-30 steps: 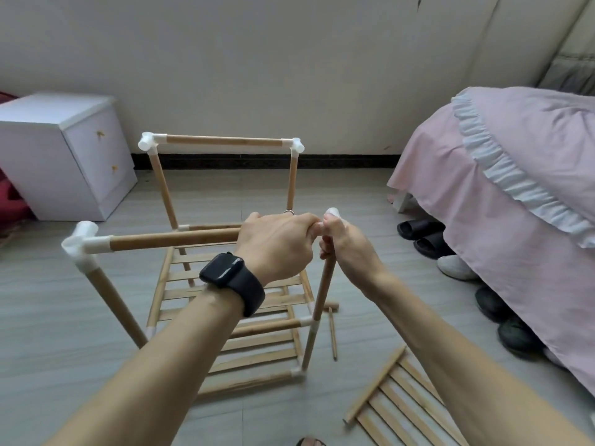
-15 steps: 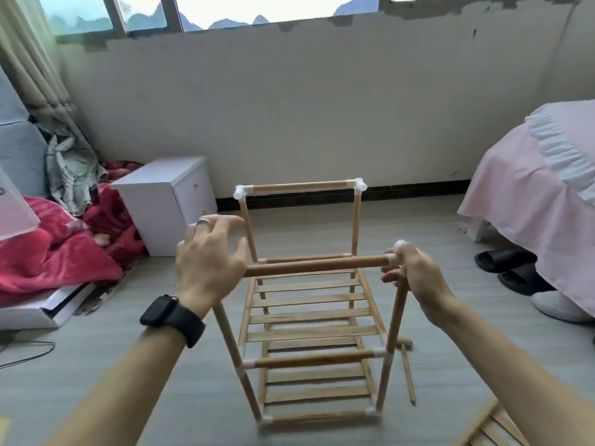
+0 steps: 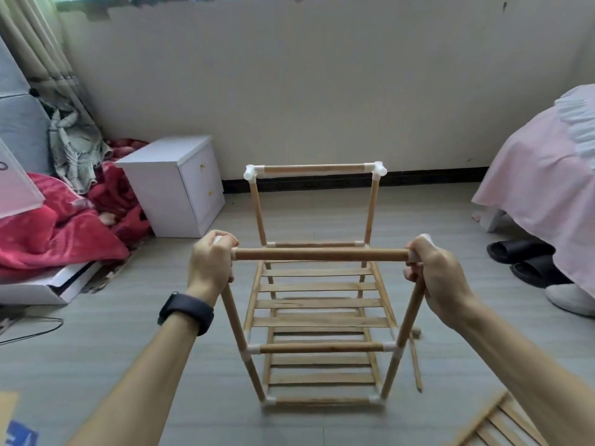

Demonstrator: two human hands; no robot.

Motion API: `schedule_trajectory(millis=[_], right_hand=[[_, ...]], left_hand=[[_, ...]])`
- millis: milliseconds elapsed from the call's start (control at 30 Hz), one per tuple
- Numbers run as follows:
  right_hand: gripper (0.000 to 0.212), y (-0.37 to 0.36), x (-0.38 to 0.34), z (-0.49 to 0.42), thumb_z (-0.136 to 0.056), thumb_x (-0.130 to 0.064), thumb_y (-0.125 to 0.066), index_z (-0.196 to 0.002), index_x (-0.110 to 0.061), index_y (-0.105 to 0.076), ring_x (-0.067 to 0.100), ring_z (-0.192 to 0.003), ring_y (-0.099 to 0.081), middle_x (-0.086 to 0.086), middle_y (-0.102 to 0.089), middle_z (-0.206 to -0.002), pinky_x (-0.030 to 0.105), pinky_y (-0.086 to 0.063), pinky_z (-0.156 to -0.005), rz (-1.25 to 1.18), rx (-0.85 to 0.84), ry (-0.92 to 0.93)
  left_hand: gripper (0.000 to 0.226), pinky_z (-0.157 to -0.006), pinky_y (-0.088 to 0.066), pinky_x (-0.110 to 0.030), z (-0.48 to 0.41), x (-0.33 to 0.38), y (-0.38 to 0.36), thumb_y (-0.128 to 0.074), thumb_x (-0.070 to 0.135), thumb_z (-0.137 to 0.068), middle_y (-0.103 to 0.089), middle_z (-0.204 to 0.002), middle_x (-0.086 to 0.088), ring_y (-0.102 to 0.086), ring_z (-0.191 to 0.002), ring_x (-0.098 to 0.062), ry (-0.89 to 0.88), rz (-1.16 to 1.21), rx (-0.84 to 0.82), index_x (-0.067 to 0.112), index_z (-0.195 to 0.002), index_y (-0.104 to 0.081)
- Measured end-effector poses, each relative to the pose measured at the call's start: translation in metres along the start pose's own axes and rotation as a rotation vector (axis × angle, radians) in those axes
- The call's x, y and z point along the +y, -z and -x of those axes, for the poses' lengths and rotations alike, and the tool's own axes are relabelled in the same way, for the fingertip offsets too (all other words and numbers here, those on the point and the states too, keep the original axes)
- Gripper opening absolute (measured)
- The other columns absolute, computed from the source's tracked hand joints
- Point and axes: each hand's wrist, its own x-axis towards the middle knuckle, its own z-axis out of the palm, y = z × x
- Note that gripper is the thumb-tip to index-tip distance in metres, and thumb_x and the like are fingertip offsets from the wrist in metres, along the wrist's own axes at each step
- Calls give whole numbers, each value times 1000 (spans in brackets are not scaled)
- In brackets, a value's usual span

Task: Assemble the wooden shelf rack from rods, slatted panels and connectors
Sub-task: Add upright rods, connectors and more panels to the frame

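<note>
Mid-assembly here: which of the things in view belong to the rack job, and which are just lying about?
Job: rack frame, gripped at its near top corners by left hand and right hand; spare slatted panel; loose rod on the floor.
Lying about: white cabinet; red blanket; black slippers; pink bed.

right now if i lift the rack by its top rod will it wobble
Probably light: the rack is thin rods and slats. It may wobble, since only white connectors join the rods. The left hand and right hand on the top corners should steady it.
</note>
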Motion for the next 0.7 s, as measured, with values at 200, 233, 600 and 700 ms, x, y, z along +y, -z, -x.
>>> schedule_trajectory(millis=[200,233,600,700], right_hand=[[23,-2,6,-4,-83,-35,-50,-66,-22,-44,9,-56,-42,-11,-45,-57,32,-41,-63,9,15,16],[24,-2,7,-5,-83,-37,-50,-66,-21,-44,10,-57,-42,-11,-45,-58,32,-42,-63,12,16,23],[65,2,17,12,-90,-78,-38,-97,-19,-61,14,-80,-62,3,-62,-89,26,-52,-76,185,1,63],[52,29,39,26,-88,-80,-44,-104,-33,-58,-3,-86,-65,-11,-66,-99,16,-46,-70,246,98,30]], left_hand=[[26,-47,-44,-33,-11,-6,-4,-44,25,-75,-47,-46,9,-45,-46,-18,-1,-65,-3,12,-80,-66],[24,-47,-45,-33,-11,-8,-3,-45,25,-78,-47,-47,8,-45,-47,-17,-5,-63,-14,12,-82,-65],[39,-93,-39,-45,51,0,-16,-57,31,-92,-49,-130,-16,-48,-116,-34,-891,-653,354,11,-124,-54],[35,-91,-43,-45,80,-7,-50,-58,26,-85,-53,-126,-10,-51,-111,-28,-1254,-695,18,16,-118,-54]])
